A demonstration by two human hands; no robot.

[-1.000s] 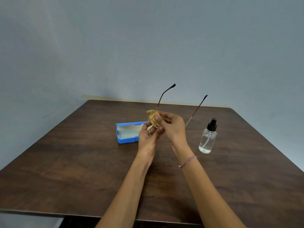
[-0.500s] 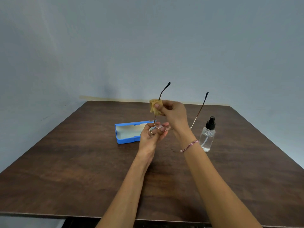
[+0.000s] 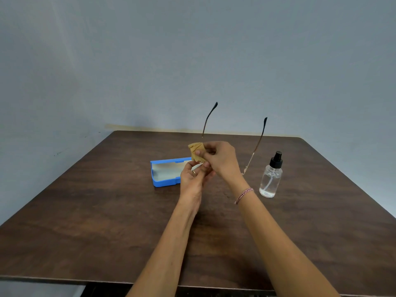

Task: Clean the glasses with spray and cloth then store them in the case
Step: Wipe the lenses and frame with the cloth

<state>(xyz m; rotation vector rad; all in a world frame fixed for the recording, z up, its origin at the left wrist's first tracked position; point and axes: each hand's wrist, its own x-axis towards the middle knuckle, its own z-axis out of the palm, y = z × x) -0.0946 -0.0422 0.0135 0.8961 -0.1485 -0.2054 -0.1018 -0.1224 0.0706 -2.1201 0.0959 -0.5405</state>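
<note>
Head view: right hand [image 3: 220,159] has lowered cloth [image 3: 196,152] to glasses [image 3: 256,146] in left hand [image 3: 192,181].

The bench [image 3: 85,221] is dark brown with streaky wood grain; the wall [image 3: 192,50] behind is flat grey-blue. The case [image 3: 165,183], centre frame, is bright blue, pale grey inside. The cloth [image 3: 195,150] is tan, the glasses [image 3: 256,146] golden-armed with black tips, the spray bottle [image 3: 270,181] clear with a black cap.
</note>
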